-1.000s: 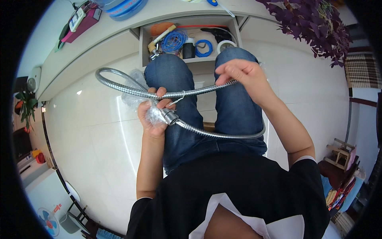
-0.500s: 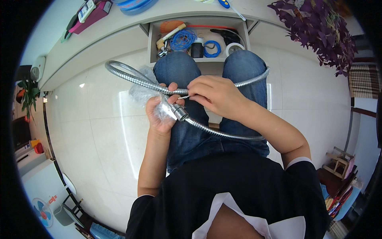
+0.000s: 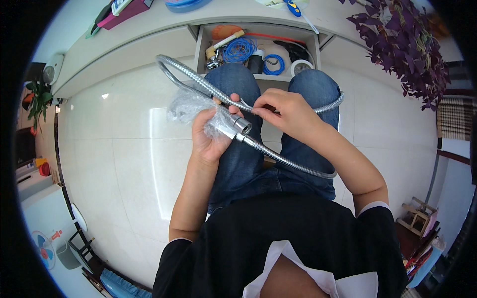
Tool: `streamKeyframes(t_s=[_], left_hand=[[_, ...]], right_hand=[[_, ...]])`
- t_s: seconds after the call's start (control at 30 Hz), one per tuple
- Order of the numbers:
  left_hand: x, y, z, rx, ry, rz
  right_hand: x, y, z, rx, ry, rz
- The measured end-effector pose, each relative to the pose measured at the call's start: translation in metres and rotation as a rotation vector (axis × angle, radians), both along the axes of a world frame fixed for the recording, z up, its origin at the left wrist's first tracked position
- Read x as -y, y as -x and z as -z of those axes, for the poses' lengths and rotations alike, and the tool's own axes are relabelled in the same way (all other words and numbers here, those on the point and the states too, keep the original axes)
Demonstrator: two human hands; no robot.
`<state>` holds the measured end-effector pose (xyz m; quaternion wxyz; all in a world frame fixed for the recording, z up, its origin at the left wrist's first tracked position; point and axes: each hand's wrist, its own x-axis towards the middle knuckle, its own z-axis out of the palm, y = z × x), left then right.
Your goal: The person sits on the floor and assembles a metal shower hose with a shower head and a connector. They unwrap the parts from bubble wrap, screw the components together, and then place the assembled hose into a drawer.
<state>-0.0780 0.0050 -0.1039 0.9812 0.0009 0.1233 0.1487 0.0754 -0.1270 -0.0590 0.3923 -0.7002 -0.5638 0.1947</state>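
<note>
A coiled chrome shower hose (image 3: 293, 163) spans my lap, its loops reaching out left and right. My left hand (image 3: 212, 136) is closed round the bundled hose, with crumpled clear plastic wrap (image 3: 190, 108) against the palm and fingers. Beside that hand, a wide chrome end fitting (image 3: 242, 125) points its open mouth toward me, and a narrower connector lies just under it. My right hand (image 3: 285, 110) pinches a thin white tie (image 3: 243, 104) at the bundle, thumb and forefinger together. The other right fingers are curled, and the tie is partly hidden.
Beyond my knees, an open drawer (image 3: 258, 77) holds blue coiled cable (image 3: 238, 50), a black bottle and other items. On the desktop (image 3: 223, 12) lie a blue-and-yellow screwdriver (image 3: 293, 7) and a blue round container. A purple-leaved plant (image 3: 402, 49) hangs at the right.
The bundle has turned in my left hand, so the end fitting's mouth now shows and the left loop stands higher. My right fingers have shifted slightly right, still pinched. The view has shifted.
</note>
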Motion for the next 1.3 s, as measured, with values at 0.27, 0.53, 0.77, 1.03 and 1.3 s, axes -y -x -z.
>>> streamKeyframes(t_s=[0.27, 0.53, 0.77, 1.03, 1.3], left_hand=[[0.003, -0.002, -0.009, -0.108, -0.166, 0.034], [0.019, -0.002, -0.021, -0.276, -0.438, 0.091], [0.026, -0.005, -0.022, -0.326, -0.584, 0.115], [0.032, -0.014, -0.016, -0.302, -0.619, 0.098], [0.032, -0.015, -0.019, -0.307, -0.528, 0.14]], right_hand=[[0.008, -0.016, 0.008, -0.502, 0.116, 0.188], [0.011, -0.024, 0.017, -0.726, 0.096, 0.255], [0.012, -0.024, 0.018, -0.757, 0.051, 0.212], [0.016, -0.022, 0.018, -0.773, 0.065, 0.155], [0.018, -0.018, 0.002, -0.745, 0.181, 0.015]])
